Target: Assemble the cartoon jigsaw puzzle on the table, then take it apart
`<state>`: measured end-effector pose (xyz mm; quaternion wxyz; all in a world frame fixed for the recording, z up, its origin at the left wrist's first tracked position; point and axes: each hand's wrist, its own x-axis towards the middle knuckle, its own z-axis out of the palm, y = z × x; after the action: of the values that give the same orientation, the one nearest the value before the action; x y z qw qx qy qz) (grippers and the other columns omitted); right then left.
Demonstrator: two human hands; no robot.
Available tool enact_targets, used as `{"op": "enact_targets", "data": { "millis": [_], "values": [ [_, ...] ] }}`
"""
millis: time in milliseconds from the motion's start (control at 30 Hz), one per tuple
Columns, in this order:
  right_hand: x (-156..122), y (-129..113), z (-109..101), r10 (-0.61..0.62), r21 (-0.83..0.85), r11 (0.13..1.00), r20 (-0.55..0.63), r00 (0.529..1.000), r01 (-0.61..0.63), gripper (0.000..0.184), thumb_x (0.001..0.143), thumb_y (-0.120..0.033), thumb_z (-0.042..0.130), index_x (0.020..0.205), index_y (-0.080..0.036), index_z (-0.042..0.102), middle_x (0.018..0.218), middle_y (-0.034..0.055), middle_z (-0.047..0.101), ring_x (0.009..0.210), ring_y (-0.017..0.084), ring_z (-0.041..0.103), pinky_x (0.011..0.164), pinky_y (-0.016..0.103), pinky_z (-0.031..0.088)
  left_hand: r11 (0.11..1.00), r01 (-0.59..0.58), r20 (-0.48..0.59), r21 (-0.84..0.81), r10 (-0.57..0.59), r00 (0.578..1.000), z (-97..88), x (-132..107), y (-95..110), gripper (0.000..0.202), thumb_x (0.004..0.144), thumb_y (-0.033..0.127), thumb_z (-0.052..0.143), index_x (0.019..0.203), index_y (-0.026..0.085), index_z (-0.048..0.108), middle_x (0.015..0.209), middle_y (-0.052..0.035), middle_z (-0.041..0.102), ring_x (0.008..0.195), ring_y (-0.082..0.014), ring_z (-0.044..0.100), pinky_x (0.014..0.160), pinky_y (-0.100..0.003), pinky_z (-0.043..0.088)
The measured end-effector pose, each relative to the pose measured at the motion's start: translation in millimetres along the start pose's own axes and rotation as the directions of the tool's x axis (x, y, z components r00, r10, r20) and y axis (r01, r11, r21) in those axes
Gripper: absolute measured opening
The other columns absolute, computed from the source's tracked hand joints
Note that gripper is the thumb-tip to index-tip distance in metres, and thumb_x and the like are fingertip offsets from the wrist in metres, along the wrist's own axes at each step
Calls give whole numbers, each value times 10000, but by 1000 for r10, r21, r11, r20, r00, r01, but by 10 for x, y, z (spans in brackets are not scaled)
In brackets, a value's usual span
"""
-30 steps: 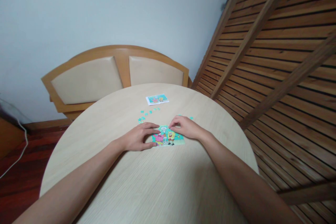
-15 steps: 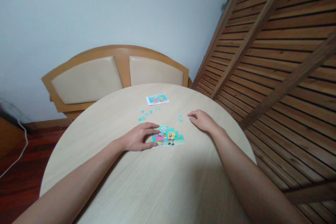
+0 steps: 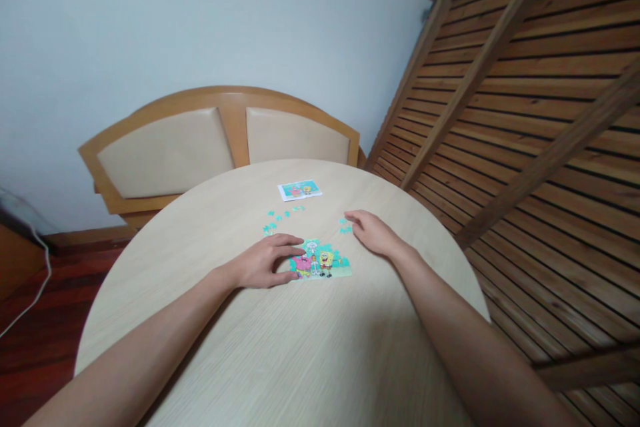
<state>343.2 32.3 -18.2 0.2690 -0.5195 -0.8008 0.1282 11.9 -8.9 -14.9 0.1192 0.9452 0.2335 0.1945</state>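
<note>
My left hand [image 3: 270, 260] lies spread on the left part of a partly joined jigsaw puzzle [image 3: 327, 265] with cartoon figures, a pink one, a yellow one and a pale one. Its fingers are apart over the puzzle's left edge. Just right of some loose teal puzzle pieces [image 3: 345, 230], my right hand [image 3: 373, 232] is low over the table with index finger and thumb apart. Those fingertips are beside or touching the pieces; I cannot tell which. More loose puzzle pieces [image 3: 271, 226] lie beyond my left hand.
A folded picture sheet [image 3: 300, 190] with the same figures lies near the far side of the round wooden table [image 3: 280, 353]. Behind the table is a padded wooden headboard [image 3: 170, 153]. A slatted wooden panel [image 3: 500, 147] leans along the right.
My right hand has moved left, up to the loose teal pieces. My left hand stays on the puzzle.
</note>
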Motion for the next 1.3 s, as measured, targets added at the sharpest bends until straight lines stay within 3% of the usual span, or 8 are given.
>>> {"op": "enact_targets", "data": {
  "millis": [133, 367, 733, 1000, 1300],
  "values": [
    [4, -24, 38, -85, -68, 994, 44, 995, 88, 330, 950, -221, 554, 1243, -159, 691, 1289, 150, 685, 1198, 290, 623, 1088, 477, 440, 1000, 7, 1, 1, -7, 1000, 10, -3, -7, 467, 929, 473, 641, 1323, 222, 631, 1410, -138, 570, 1282, -292, 558, 1092, -458, 455],
    [-15, -126, 70, -210, 0, 977, 102, 972, 211, 299, 921, -291, 634, 1178, -176, 734, 1264, 135, 695, 1206, 273, 614, 1090, 444, 440, 1000, 10, 10, 20, -10, 1000, 4, 3, 1, 465, 936, 463, 634, 1323, 205, 630, 1410, -145, 568, 1280, -288, 557, 1098, -455, 450],
    [0, -154, 17, -285, 100, 957, 129, 950, 273, 142, 886, -187, 667, 977, -193, 777, 1069, 94, 743, 1027, 230, 669, 980, 391, 485, 999, -40, 26, 1, 39, 999, -11, 16, -3, 389, 985, 400, 566, 1336, 251, 644, 1404, -123, 587, 1292, -292, 546, 1102, -464, 433],
    [-4, -217, 3, -217, 72, 975, 146, 965, 209, 212, 868, -182, 664, 1054, -172, 766, 1030, 93, 760, 976, 232, 674, 924, 370, 495, 999, -48, 38, -14, 48, 998, 0, 33, 16, 387, 994, 367, 544, 1355, 249, 620, 1414, -93, 601, 1312, -279, 532, 1124, -471, 412],
    [-15, -218, -47, -173, 112, 982, 223, 959, 151, 244, 845, -189, 619, 1011, -179, 797, 969, 74, 783, 895, 208, 693, 851, 320, 506, 998, -53, 57, -21, 54, 997, 0, 30, 25, 378, 989, 342, 552, 1346, 240, 624, 1412, -86, 605, 1314, -270, 528, 1131, -462, 409]
  ]
}}
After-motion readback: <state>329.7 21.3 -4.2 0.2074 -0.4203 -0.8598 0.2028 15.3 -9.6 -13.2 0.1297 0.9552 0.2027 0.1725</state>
